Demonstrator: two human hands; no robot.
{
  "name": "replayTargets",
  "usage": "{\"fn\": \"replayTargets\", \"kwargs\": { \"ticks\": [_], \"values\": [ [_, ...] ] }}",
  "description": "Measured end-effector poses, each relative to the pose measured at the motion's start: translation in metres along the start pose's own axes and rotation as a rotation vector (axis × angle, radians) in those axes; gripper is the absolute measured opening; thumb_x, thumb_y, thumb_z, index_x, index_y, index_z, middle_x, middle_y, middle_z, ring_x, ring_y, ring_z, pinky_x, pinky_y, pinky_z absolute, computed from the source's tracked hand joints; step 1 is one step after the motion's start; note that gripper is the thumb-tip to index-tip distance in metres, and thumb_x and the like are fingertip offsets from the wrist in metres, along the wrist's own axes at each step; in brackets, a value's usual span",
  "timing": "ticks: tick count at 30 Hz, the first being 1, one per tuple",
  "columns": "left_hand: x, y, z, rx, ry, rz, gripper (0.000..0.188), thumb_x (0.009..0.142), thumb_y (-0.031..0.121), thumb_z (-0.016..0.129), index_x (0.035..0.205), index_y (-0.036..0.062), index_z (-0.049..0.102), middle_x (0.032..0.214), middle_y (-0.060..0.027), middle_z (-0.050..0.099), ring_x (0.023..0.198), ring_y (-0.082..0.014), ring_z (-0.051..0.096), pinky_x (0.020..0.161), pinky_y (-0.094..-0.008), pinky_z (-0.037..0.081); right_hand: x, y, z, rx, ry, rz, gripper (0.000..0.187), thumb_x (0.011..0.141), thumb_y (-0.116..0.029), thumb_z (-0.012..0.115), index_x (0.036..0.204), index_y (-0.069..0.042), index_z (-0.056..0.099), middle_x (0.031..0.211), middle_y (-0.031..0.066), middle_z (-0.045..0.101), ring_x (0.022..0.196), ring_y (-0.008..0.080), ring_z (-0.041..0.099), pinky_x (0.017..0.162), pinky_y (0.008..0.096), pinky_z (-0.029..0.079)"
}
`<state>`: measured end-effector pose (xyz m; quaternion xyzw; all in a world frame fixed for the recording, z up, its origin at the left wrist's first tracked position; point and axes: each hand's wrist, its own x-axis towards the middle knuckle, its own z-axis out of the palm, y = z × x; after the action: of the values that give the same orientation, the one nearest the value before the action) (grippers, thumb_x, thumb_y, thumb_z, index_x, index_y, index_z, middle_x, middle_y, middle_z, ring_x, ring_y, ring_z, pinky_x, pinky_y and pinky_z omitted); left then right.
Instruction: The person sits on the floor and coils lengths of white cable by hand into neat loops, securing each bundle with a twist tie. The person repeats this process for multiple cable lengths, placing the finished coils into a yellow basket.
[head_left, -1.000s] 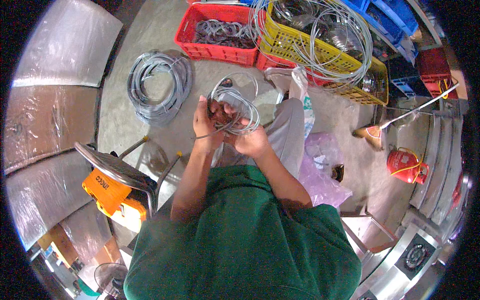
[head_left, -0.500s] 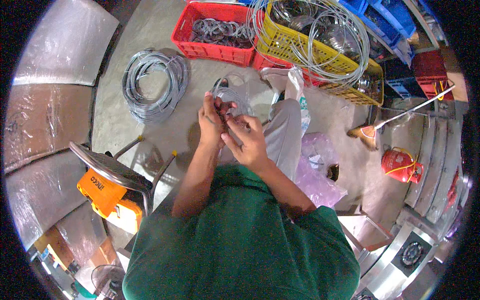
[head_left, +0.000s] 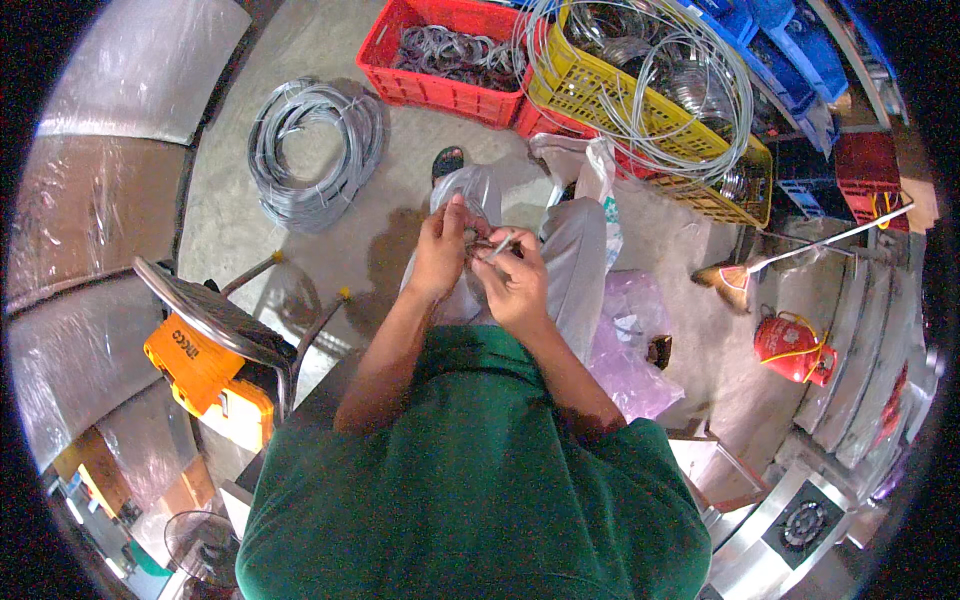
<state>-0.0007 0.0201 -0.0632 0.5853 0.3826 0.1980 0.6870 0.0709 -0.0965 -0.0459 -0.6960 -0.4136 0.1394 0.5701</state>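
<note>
In front of my body, over my grey trousers, both hands are close together. My left hand [head_left: 438, 252] is closed, thumb up, around grey wire or thin tubing, and its gripped part is mostly hidden by the fingers. The loop of this grey wire [head_left: 478, 188] shows faintly beyond the hand against the trouser leg. My right hand [head_left: 520, 285] pinches a short, light grey end [head_left: 503, 246] between thumb and fingers, right beside the left fingers. Whether that end belongs to the same wire cannot be made out.
On the floor ahead lies a large grey coil [head_left: 262, 150]. A red crate [head_left: 440, 92] of small coils and a yellow crate [head_left: 640, 120] of coiled wire stand at the back. A chair [head_left: 215, 310] is left; a purple plastic bag [head_left: 620, 360], broom [head_left: 730, 280] and red cylinder [head_left: 790, 348] are right.
Both hands have shifted slightly right and nearer to me. The right fingers have closed in a pinch, and a light grey end now shows there. The wire loop is less distinct.
</note>
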Motion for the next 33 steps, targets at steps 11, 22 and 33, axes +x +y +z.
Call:
{"fn": "replayTargets", "kwargs": {
  "ticks": [11, 22, 33],
  "values": [
    [-0.036, 0.007, 0.013, 0.484, -0.357, 0.495, 0.022, 0.097, 0.019, 0.053, 0.099, -0.0029, 0.054, 0.073, -0.0245, 0.060, 0.070, -0.0425, 0.062, 0.065, -0.0483, 0.048, 0.033, -0.055, -0.055, 0.691, -0.068, 0.456, 0.021, 0.101, -0.022, 0.052, 0.091, -0.004, 0.053, 0.069, 0.0007, 0.050, 0.055, 0.0095, 0.045, 0.055, 0.0255, 0.039],
    [-0.060, 0.072, 0.019, 0.538, -0.565, 0.363, 0.026, 0.096, 0.024, 0.055, 0.099, -0.0014, 0.054, 0.076, -0.0288, 0.060, 0.077, -0.0472, 0.061, 0.067, -0.0516, 0.048, 0.045, -0.089, -0.093, 1.210, 0.044, 0.349, 0.026, 0.103, -0.028, 0.046, 0.095, -0.003, 0.050, 0.063, -0.0024, 0.035, 0.048, 0.0062, 0.025, 0.045, 0.0236, 0.021],
    [-0.068, 0.057, 0.007, -0.122, -0.742, -0.060, 0.042, 0.102, 0.039, 0.042, 0.082, 0.0028, 0.052, 0.063, -0.0075, 0.053, 0.056, -0.0238, 0.053, 0.053, -0.0354, 0.042, 0.075, -0.042, -0.082, 0.609, 0.058, 0.591, 0.028, 0.096, -0.033, 0.060, 0.090, -0.005, 0.059, 0.068, 0.0027, 0.055, 0.052, 0.0170, 0.055, 0.048, 0.0300, 0.045]
  ]
}}
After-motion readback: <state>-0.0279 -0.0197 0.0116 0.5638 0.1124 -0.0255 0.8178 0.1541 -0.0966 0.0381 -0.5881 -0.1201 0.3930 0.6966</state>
